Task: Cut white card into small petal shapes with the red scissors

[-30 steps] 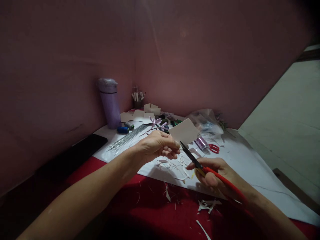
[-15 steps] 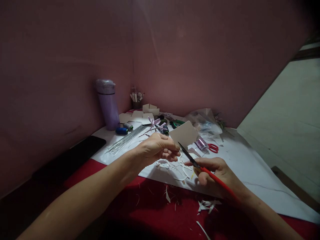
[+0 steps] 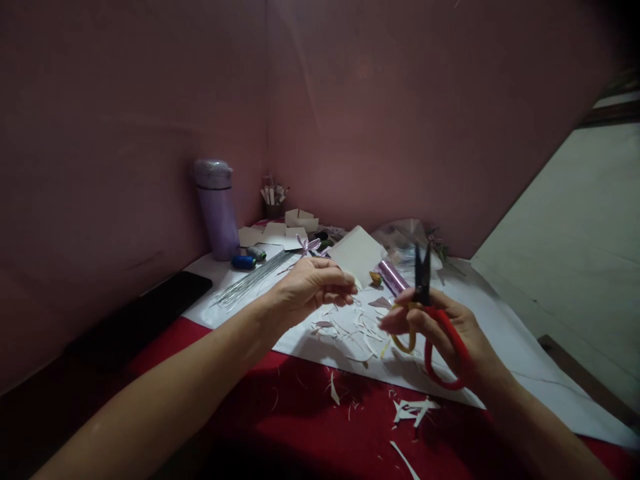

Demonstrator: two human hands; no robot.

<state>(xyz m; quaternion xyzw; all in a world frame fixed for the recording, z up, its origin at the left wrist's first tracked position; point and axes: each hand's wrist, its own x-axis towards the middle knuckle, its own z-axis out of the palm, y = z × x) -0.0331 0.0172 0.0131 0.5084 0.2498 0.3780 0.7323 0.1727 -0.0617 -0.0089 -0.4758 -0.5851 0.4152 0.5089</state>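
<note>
My left hand (image 3: pixel 320 288) is closed in a pinch over the middle of the table. A white card (image 3: pixel 356 257) stands out beyond its fingertips, its lower edge partly behind them. My right hand (image 3: pixel 440 327) grips a pair of scissors (image 3: pixel 447 347) with red and yellowish handle loops. The dark blades point up, slightly apart and a little blurred. They are to the right of the card, not touching it. Below the hands, thin white paper offcuts (image 3: pixel 370 341) lie scattered on the white sheet (image 3: pixel 500 340). A shiny purple roll (image 3: pixel 392 276) shows between the card and my right hand.
A purple tumbler (image 3: pixel 218 213) stands at the left wall, near blue thread (image 3: pixel 243 262) and thin wires (image 3: pixel 255 280). Behind are cut cards (image 3: pixel 276 233), a purple flower (image 3: pixel 307 245) and a plastic bag (image 3: pixel 403 237). More scraps (image 3: pixel 414 410) lie on the red cloth (image 3: pixel 300 427).
The scissors have swung from pointing at my left fingertips to pointing up, away to the right. The white card has turned and shifted slightly left and up.
</note>
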